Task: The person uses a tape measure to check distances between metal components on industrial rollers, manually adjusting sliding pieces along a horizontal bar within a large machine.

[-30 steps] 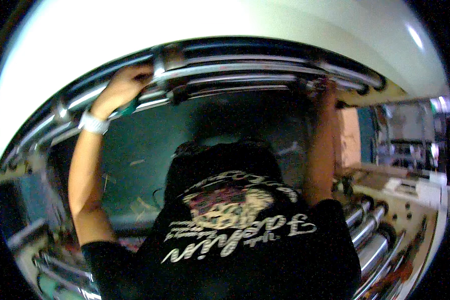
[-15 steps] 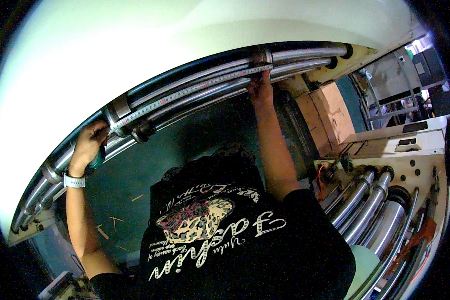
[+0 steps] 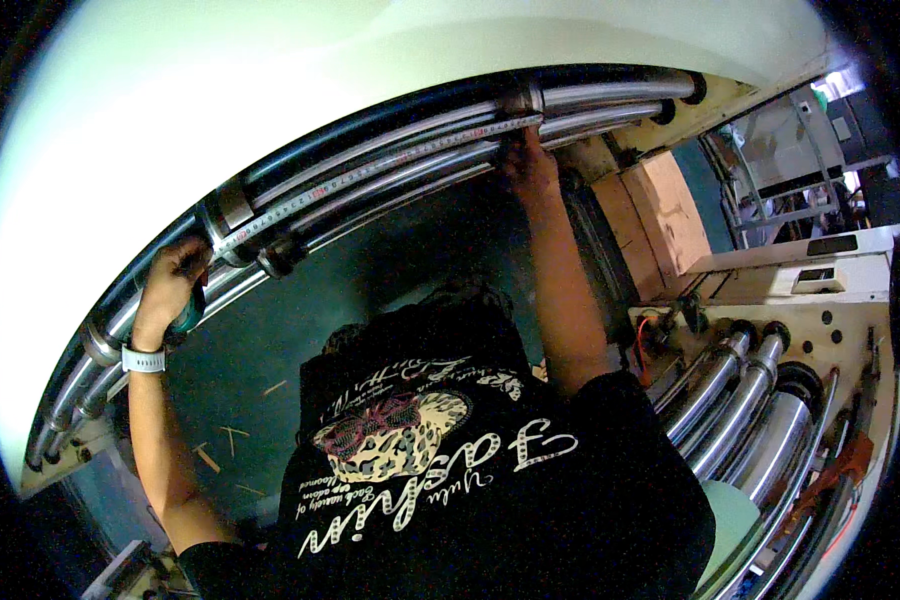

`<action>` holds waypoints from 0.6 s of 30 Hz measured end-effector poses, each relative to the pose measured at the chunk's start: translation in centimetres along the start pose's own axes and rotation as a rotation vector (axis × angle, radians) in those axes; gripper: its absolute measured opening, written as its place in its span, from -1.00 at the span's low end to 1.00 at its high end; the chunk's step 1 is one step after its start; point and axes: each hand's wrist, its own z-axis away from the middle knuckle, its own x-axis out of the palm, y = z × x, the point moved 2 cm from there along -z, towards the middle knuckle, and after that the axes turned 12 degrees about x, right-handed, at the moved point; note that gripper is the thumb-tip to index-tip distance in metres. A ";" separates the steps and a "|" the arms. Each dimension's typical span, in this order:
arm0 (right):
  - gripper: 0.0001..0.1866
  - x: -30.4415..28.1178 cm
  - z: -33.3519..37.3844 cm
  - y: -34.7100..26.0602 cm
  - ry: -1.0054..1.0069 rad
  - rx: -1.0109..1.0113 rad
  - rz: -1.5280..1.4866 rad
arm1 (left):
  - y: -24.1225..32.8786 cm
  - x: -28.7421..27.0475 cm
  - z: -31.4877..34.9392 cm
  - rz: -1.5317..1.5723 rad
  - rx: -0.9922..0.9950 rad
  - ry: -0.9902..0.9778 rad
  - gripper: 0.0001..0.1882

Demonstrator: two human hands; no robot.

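A pale tape measure blade (image 3: 320, 191) is stretched along a row of shiny metal bars (image 3: 420, 178) below a big white surface. Its dark green case (image 3: 191, 312) shows partly beneath my left hand (image 3: 173, 280), which is closed round it beside the left dark collar (image 3: 234, 206) on the bars. At the other end, my right hand (image 3: 532, 168) pinches the blade's tip just under the right collar (image 3: 533, 100). The fingers of this hand are in shadow. The blade looks taut between the two hands.
The large white surface (image 3: 220, 80) overhangs the bars. Thick metal rollers (image 3: 710, 435) stand at the right, set in a cream side plate with holes. Beyond my right arm is a brown cardboard box (image 3: 658, 225). Thin scraps (image 3: 208, 458) lie on the dark green floor.
Both hands keep their hold on the tape measure. The bars and tape sit slightly higher in view, and my right forearm has shifted a little to the right.
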 end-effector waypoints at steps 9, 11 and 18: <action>-0.82 1.6 0.8 -4.5 0.212 -0.454 0.155 | 0.3 0.0 0.3 -0.055 -0.049 0.034 -0.83; -0.85 2.7 0.9 -4.6 0.181 -0.366 0.079 | 0.4 -0.5 1.1 -0.228 0.004 0.043 -0.76; -0.87 -1.7 -2.5 -4.2 -0.111 -0.306 0.058 | -1.6 -0.1 0.2 -0.157 0.077 -0.034 -0.76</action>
